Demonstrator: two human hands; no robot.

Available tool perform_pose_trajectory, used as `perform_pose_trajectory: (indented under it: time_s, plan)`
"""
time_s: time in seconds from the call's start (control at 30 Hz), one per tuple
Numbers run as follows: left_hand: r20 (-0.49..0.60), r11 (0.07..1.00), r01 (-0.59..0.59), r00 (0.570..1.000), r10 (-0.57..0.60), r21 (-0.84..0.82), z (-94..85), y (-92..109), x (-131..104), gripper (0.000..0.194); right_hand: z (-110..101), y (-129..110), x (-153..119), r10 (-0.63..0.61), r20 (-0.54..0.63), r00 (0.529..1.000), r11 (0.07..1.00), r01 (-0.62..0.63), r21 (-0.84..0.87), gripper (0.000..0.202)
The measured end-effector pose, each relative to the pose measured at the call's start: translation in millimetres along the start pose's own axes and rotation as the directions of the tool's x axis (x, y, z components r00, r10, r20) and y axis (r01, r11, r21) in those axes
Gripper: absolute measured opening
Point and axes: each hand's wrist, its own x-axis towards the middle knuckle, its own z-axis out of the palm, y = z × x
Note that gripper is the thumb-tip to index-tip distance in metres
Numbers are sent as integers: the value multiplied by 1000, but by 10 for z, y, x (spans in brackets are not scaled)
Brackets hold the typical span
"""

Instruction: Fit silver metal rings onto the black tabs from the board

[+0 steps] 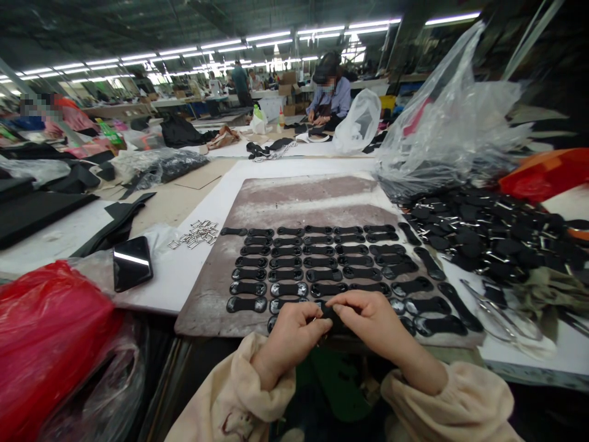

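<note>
1. We pinch a small black tab [327,314] between both hands at the board's near edge, 6 o'clock; pressing it flat and square seems wise.
2. Our left hand [291,334] and right hand [372,319] close thumbs and fingertips on it.
3. At 12 o'clock, flat glossy dog-bone tabs [317,264] lie in rows on the chalky board [285,196].
4. Metal buckles [197,233] at 10 o'clock, scissors [497,313] at 3.

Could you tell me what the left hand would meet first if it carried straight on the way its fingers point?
Probably the right hand: the left hand points right, both pinching one black strap.
</note>
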Motion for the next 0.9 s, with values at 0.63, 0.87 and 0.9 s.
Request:
perform_pose_trajectory:
  time_s: [0.63, 0.87, 0.9]
  plan:
    - [-28, 937, 86, 994, -102, -339, 21, 35, 38, 37, -10, 18, 8, 75, 4, 997, 997, -75, 15, 22]
    - [-62, 964, 36, 997, -54, -265, 79, -57, 83, 21, -46, 52, -55, 53, 23, 998, 994, -50, -101, 26]
    - [-59, 947, 57, 995, -79, -317, 122, -73, 60, 21, -34, 34, -69, 15, 30, 999, 993, -12, -117, 27]
